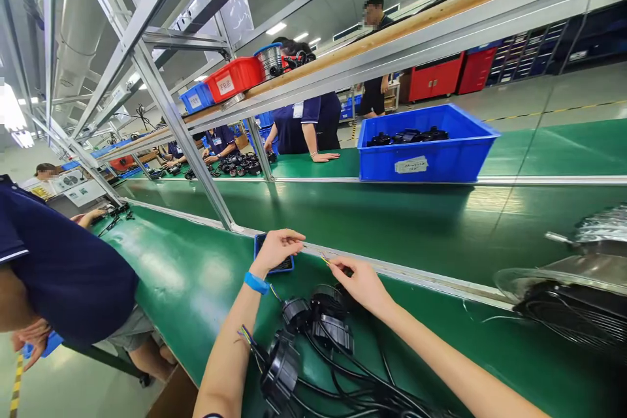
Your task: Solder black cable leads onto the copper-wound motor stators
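The colored wire ends (pixel 325 260) are located beside the pale rail (pixel 416 276), pinched between the right hand's (pixel 362 284) thumb and fingers. The left hand's (pixel 279 249) fingertips nearly meet; whether they grip anything cannot be determined. Wires are presumably light, flexible and easily frayed: grasp the insulation, behind the tips.

Green near bench (pixel 196 261): several black housings (pixel 281 366) clustered with tangled black cables (pixel 382 398), small blue tray (pixel 289 268) beside the pale rail (pixel 441 284). Green far bench (pixel 553 150): large blue bin (pixel 450 163) at near edge, loose black parts (pixel 240 165) farther left. Raised shelf (pixel 333 72): red bin (pixel 240 75), smaller blue bin (pixel 196 99) next to it, spool (pixel 269 62).
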`<state>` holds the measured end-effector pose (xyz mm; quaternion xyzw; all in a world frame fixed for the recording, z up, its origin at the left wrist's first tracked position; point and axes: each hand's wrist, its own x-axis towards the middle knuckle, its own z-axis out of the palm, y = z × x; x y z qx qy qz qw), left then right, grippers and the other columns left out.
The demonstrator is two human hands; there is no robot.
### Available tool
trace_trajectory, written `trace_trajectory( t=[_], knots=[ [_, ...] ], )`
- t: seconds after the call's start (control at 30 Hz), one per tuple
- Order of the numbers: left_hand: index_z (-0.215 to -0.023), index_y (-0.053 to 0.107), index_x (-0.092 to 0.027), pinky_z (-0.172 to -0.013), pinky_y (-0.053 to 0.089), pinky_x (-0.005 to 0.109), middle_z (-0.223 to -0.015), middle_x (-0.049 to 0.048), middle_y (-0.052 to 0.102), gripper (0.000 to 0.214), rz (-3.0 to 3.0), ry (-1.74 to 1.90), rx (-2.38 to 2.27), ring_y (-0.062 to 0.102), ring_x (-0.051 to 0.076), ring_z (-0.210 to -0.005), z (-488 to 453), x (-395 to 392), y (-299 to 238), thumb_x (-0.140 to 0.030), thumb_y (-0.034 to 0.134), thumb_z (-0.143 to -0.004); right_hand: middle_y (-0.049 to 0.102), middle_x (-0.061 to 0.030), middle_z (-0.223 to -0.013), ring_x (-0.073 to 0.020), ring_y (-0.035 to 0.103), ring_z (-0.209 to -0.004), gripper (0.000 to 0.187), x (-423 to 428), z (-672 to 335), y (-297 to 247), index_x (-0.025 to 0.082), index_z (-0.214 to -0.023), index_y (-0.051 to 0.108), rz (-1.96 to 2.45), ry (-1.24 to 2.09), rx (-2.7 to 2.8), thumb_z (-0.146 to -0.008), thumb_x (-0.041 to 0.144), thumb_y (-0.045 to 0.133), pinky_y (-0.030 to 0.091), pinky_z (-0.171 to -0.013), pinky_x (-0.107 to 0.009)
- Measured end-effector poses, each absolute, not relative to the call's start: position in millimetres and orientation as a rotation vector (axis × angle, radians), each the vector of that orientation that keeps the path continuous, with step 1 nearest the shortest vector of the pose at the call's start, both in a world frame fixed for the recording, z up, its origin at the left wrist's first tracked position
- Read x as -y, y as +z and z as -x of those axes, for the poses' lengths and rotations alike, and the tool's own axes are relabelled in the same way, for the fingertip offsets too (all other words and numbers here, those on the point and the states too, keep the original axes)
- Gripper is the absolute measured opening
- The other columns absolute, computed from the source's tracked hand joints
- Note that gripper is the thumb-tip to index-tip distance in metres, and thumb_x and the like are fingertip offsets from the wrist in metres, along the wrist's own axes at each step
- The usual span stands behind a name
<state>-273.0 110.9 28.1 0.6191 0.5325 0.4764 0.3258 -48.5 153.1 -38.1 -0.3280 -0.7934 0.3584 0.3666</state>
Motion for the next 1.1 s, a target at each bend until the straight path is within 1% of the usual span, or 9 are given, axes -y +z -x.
trace_trajectory(
  t=[0.07,0.13,0.27,0.33,0.43,0.63,0.77,1.1],
  knots=[
    [-0.104,0.068,-0.009,-0.066,0.052,0.026,-0.077,0.0038,0.066,0.038,-1.573,1.220,-1.305,0.061,0.012,-0.065,257,-113,23,-0.029,0.077,-0.074,0.071,-0.0040,-0.074,-0.0236,0.064,-0.070,0.038,-152,47,-35,0.021,-0.081,0.072,0.834,0.942,2.043,-0.086,0.047,0.045,0.046,-0.066,-0.033],
    [-0.105,0.065,-0.009,-0.065,0.051,0.026,-0.075,0.0023,0.064,0.041,-1.553,1.205,-1.276,0.060,0.011,-0.064,248,-114,19,-0.029,0.079,-0.073,0.072,-0.0046,-0.076,-0.0241,0.063,-0.070,0.040,-151,46,-33,0.021,-0.082,0.072,0.825,0.962,2.047,-0.087,0.050,0.045,0.046,-0.067,-0.034],
    [-0.106,0.059,-0.011,-0.065,0.050,0.026,-0.074,0.0004,0.062,0.042,-1.528,1.203,-1.242,0.058,0.010,-0.063,247,-113,17,-0.030,0.078,-0.074,0.075,-0.0067,-0.090,-0.0274,0.066,-0.084,0.043,-152,43,-29,0.021,-0.083,0.073,0.810,0.997,2.034,-0.087,0.053,0.044,0.048,-0.077,-0.037],
    [-0.108,0.057,-0.012,-0.066,0.049,0.027,-0.076,0.0003,0.062,0.042,-1.526,1.202,-1.220,0.058,0.011,-0.064,249,-112,19,-0.030,0.076,-0.075,0.075,-0.0069,-0.090,-0.0280,0.066,-0.085,0.043,-153,42,-28,0.022,-0.081,0.072,0.807,1.013,2.027,-0.087,0.054,0.044,0.048,-0.080,-0.038],
    [-0.109,0.056,-0.012,-0.067,0.048,0.027,-0.076,0.0003,0.062,0.041,-1.541,1.184,-1.209,0.058,0.011,-0.065,251,-111,20,-0.028,0.075,-0.076,0.074,-0.0065,-0.086,-0.0275,0.065,-0.082,0.044,-153,42,-29,0.022,-0.079,0.071,0.809,1.038,2.022,-0.087,0.055,0.044,0.049,-0.079,-0.038],
    [-0.108,0.054,-0.013,-0.067,0.048,0.028,-0.076,-0.0002,0.062,0.044,-1.540,1.157,-1.222,0.057,0.011,-0.064,250,-111,20,-0.027,0.076,-0.073,0.073,-0.0068,-0.086,-0.0275,0.065,-0.082,0.043,-155,43,-31,0.022,-0.079,0.071,0.822,1.071,2.007,-0.085,0.055,0.045,0.049,-0.076,-0.037],
    [-0.107,0.054,-0.013,-0.067,0.047,0.028,-0.075,-0.0003,0.062,0.043,-1.534,1.156,-1.230,0.056,0.010,-0.064,251,-110,22,-0.030,0.076,-0.075,0.074,-0.0075,-0.090,-0.0279,0.066,-0.085,0.042,-155,43,-32,0.022,-0.080,0.071,0.820,1.080,2.001,-0.085,0.055,0.045,0.049,-0.079,-0.038],
    [-0.107,0.054,-0.013,-0.067,0.048,0.027,-0.076,-0.0004,0.062,0.045,-1.536,1.141,-1.197,0.057,0.010,-0.064,251,-109,23,-0.034,0.078,-0.075,0.075,-0.0073,-0.090,-0.0294,0.066,-0.086,0.041,-155,44,-32,0.022,-0.080,0.072,0.807,1.079,2.008,-0.085,0.054,0.046,0.049,-0.082,-0.040]
  ],
)
